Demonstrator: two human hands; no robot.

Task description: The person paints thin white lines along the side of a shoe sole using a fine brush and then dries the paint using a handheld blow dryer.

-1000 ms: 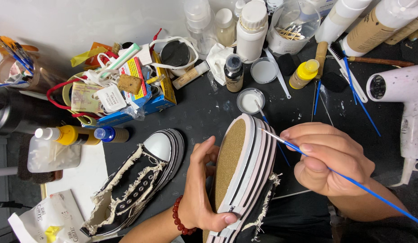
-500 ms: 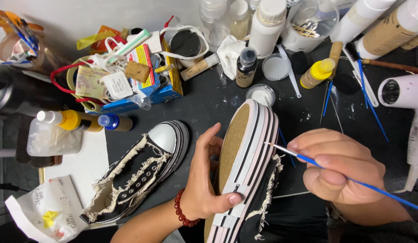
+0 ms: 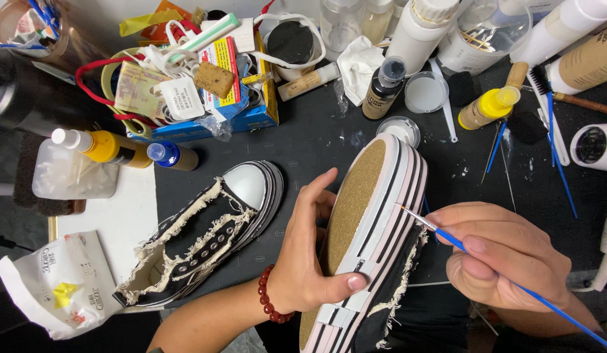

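Note:
My left hand [image 3: 310, 255] grips a black platform sneaker [image 3: 369, 222] turned on its side, its tan sole facing left and its white striped sidewall up. A red bead bracelet sits on that wrist. My right hand [image 3: 506, 255] holds a thin blue paintbrush [image 3: 447, 236] like a pen, its tip touching the white sidewall near the middle of the shoe. The matching sneaker [image 3: 205, 235], with frayed cream edges and a white toe cap, lies upright on the dark mat to the left.
A small open jar of white paint [image 3: 398, 129] stands just beyond the held shoe. Bottles, tubes, spare blue brushes [image 3: 558, 163], a cluttered blue box [image 3: 205, 98] and a white pouch [image 3: 55, 281] crowd the table around.
The view has shifted so the shoes sit higher and larger. The brush tip has slid along the white sidewall toward the shoe's middle; my left hand keeps the same grip.

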